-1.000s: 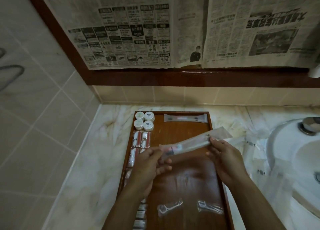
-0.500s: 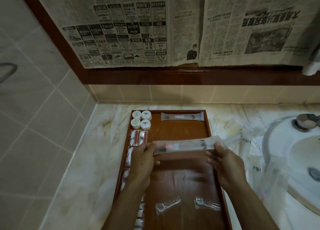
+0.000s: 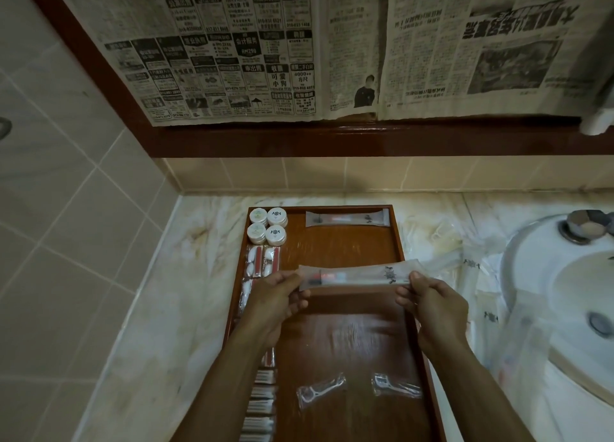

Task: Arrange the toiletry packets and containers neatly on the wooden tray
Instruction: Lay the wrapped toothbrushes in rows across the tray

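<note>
Above the tray (image 3: 395, 242), your left hand (image 3: 275, 297) and right hand (image 3: 432, 303) pinch the packet (image 3: 357, 277) ends, fingers curled.

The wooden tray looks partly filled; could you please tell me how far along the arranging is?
Done: on the wooden tray, four round containers sit at the far left corner, small packets line the left edge, one long packet lies along the far edge, and two floss packets lie near the front. In hand: the left hand and right hand hold another long packet above the tray. Left: clear packets wait on the counter.
</note>
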